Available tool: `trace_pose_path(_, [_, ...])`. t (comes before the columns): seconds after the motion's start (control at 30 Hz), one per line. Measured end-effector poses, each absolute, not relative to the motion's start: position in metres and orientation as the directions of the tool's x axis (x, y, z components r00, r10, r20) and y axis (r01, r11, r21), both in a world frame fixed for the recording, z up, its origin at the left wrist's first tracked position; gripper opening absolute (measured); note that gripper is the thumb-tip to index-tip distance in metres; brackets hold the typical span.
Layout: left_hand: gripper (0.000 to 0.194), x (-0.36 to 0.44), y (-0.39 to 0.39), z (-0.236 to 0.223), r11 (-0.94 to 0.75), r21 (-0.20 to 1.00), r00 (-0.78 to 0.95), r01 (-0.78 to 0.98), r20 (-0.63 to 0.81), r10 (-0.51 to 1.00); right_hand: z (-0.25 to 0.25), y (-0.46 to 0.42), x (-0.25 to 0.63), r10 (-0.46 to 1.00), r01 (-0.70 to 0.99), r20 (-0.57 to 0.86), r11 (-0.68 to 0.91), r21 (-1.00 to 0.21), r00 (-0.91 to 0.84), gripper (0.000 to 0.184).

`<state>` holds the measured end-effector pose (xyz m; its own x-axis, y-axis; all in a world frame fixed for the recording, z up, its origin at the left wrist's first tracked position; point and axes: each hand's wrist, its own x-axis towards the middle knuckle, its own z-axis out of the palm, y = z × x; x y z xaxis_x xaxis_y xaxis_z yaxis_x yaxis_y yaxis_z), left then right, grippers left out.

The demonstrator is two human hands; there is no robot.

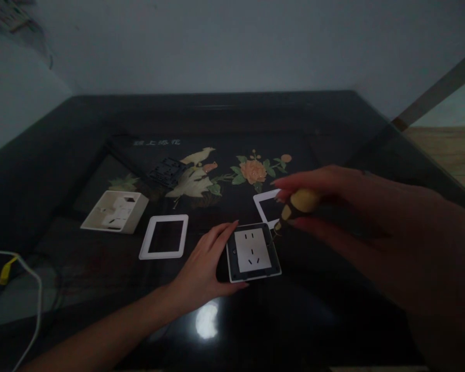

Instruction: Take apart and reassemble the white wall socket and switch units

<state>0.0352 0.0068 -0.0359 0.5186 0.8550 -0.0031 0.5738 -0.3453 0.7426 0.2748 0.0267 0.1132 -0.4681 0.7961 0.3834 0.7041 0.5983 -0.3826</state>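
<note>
A wall socket with a white face and a dark surround lies on the glossy black table in front of me. My left hand grips it from the left, fingers along the top edge and thumb at the bottom edge. In my right hand is a screwdriver with a yellow and dark handle, pinched between thumb and fingers. It slants down to the left, and its tip is at the right side of the socket's dark surround. Whether the tip sits in a screw is too dim to tell.
Left of the socket lies a white frame, with a white box beyond it. A second white frame is partly behind my right hand. A dark plastic part rests farther back. A white cable with a yellow tag curves at left.
</note>
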Motion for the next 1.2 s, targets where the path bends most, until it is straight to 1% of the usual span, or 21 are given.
trace_pose_path(0.07, [0.104,0.035,0.007,-0.036,-0.350,0.741,0.520,0.573,0.001,0.854,0.115,0.027,0.279,0.797,0.674,0.337,0.604,-0.425,-0.501,0.030])
trace_pose_path(0.13, [0.103,0.035,0.007,-0.036,-0.355,0.736,0.522,0.577,0.002,0.853,0.114,0.028,0.279,0.779,0.643,0.356,0.628,-0.438,-0.517,0.021])
trace_pose_path(0.2, [0.104,0.035,0.007,-0.036,-0.360,0.732,0.524,0.579,0.006,0.852,0.111,0.027,0.275,0.759,0.646,0.418,0.648,-0.404,-0.499,0.010])
trace_pose_path(0.27, [0.106,0.035,0.007,-0.036,-0.360,0.729,0.524,0.582,0.003,0.852,0.109,0.026,0.271,0.738,0.671,0.470,0.658,-0.342,-0.485,0.003])
trace_pose_path(0.3, [0.107,0.035,0.007,-0.036,-0.358,0.728,0.522,0.584,0.001,0.853,0.109,0.026,0.269,0.736,0.682,0.477,0.655,-0.325,-0.480,0.005])
trace_pose_path(0.33, [0.107,0.035,0.006,-0.036,-0.356,0.728,0.520,0.586,-0.001,0.854,0.109,0.025,0.269,0.742,0.686,0.471,0.649,-0.328,-0.477,0.011])
trace_pose_path(0.4, [0.106,0.035,0.006,-0.035,-0.355,0.729,0.520,0.586,-0.002,0.854,0.111,0.025,0.270,0.770,0.672,0.426,0.631,-0.389,-0.476,0.022])
trace_pose_path(0.47, [0.105,0.035,0.006,-0.035,-0.355,0.732,0.522,0.581,0.000,0.853,0.113,0.025,0.274,0.799,0.652,0.350,0.601,-0.462,-0.489,0.029])
trace_pose_path(0.53, [0.104,0.035,0.006,-0.035,-0.352,0.737,0.521,0.577,-0.001,0.853,0.114,0.026,0.277,0.787,0.625,0.304,0.614,-0.483,-0.537,0.028])
trace_pose_path(0.57, [0.104,0.035,0.006,-0.035,-0.352,0.738,0.521,0.576,0.000,0.854,0.114,0.026,0.277,0.772,0.617,0.308,0.632,-0.470,-0.556,0.025])
trace_pose_path(0.63, [0.103,0.036,0.006,-0.035,-0.353,0.738,0.521,0.575,0.002,0.853,0.111,0.027,0.274,0.739,0.616,0.371,0.673,-0.409,-0.562,0.017])
trace_pose_path(0.7, [0.103,0.035,0.005,-0.035,-0.356,0.734,0.521,0.578,0.004,0.854,0.109,0.027,0.270,0.726,0.639,0.437,0.682,-0.356,-0.531,0.010])
trace_pose_path(0.73, [0.104,0.035,0.005,-0.035,-0.354,0.733,0.520,0.581,0.001,0.854,0.109,0.027,0.269,0.731,0.652,0.448,0.673,-0.349,-0.515,0.010])
trace_pose_path(0.8, [0.104,0.035,0.005,-0.035,-0.347,0.732,0.518,0.586,-0.009,0.855,0.110,0.026,0.269,0.757,0.663,0.422,0.647,-0.377,-0.498,0.019])
trace_pose_path(0.9, [0.103,0.035,0.006,-0.036,-0.343,0.736,0.519,0.583,-0.013,0.855,0.114,0.025,0.275,0.801,0.656,0.318,0.599,-0.459,-0.508,0.032])
trace_pose_path(0.97, [0.103,0.035,0.007,-0.037,-0.349,0.737,0.520,0.579,-0.005,0.854,0.114,0.025,0.279,0.795,0.638,0.290,0.603,-0.479,-0.533,0.029])
trace_pose_path(1.0, [0.103,0.035,0.008,-0.037,-0.352,0.736,0.521,0.578,-0.002,0.853,0.114,0.025,0.279,0.785,0.631,0.304,0.617,-0.470,-0.540,0.026])
trace_pose_path(1.13, [0.104,0.034,0.007,-0.037,-0.365,0.726,0.528,0.582,0.004,0.849,0.110,0.023,0.273,0.760,0.669,0.417,0.644,-0.372,-0.499,0.011])
trace_pose_path(1.2, [0.105,0.034,0.007,-0.038,-0.366,0.723,0.524,0.586,0.006,0.852,0.110,0.022,0.271,0.768,0.691,0.416,0.630,-0.355,-0.487,0.015])
